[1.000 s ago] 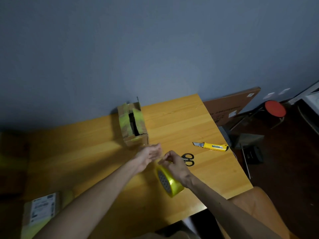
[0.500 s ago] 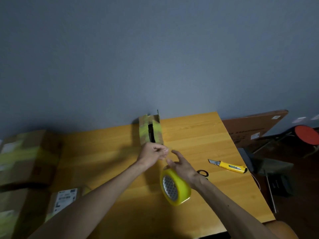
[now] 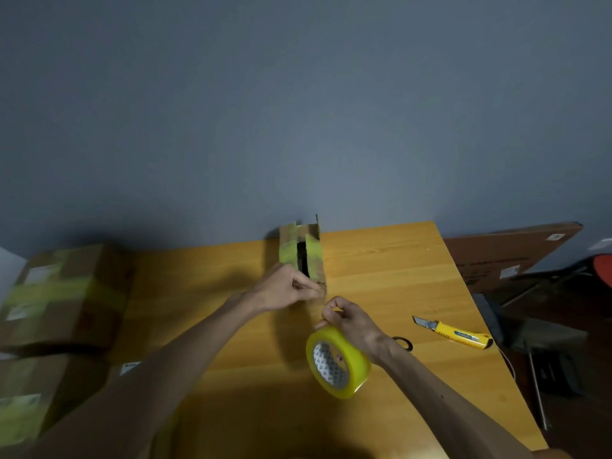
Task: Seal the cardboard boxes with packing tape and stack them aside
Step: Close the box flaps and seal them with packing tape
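While the small box (image 3: 288, 251) sits at the far edge of the table (image 3: 397, 260), near the wall, both hands work right at its near end. Top seam not shut: dark gap down the middle between two yellow-taped flaps, one flap corner standing up.

Right hand (image 3: 352, 323): fingers curled over the top of the tape roll (image 3: 337, 362), thumb and index closed in a loop at the rim. Roll hangs on edge above the table, core facing the camera, probably so tape can pay off toward the box.

Left hand (image 3: 284, 288): fingers bunched narrow, tips pinched together at the box's near top edge. My read is that it holds the tape end to anchor it there (strip itself is too faint to see, so can't confirm tape vs. cardboard).

Hands are close together, so little tape is out, if any. Step in hand looks like starting the strip for this box.

Next move, as I judge it: stick the end on the near face, run the roll back over the gap while pressing the flaps flat. Risk: the raised flap gets taped open, or the light box slides on pull.

Utility knife (image 3: 453, 334) and scissors (image 3: 402, 343) lie just right of the right wrist, within reach for the cut. Sealed boxes (image 3: 66, 293) are stacked at the table's left, so the box on the table looks like the last one to seal.
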